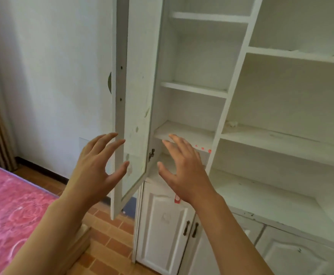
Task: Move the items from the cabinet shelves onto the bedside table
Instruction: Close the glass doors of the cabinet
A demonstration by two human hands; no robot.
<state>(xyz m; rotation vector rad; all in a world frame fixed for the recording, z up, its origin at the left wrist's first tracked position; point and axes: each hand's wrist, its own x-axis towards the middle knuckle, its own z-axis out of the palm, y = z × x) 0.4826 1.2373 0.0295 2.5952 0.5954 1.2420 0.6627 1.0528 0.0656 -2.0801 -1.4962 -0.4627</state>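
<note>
A white cabinet (241, 108) fills the right of the view; its narrow column shows four shelves (184, 133), bare apart from a small pale scrap (231, 124) on the wider shelf alongside. The tall door (130, 108) stands swung open, edge-on between the two hands. A pink bed (9, 203) lies at lower left, with tiled floor (110, 235) between it and the cabinet. Two dark handles (190, 228) sit on the lower doors. Left hand (96, 167) and right hand (184, 167) are raised, fingers spread wide, holding nothing. The bedside table is out of view.
</note>
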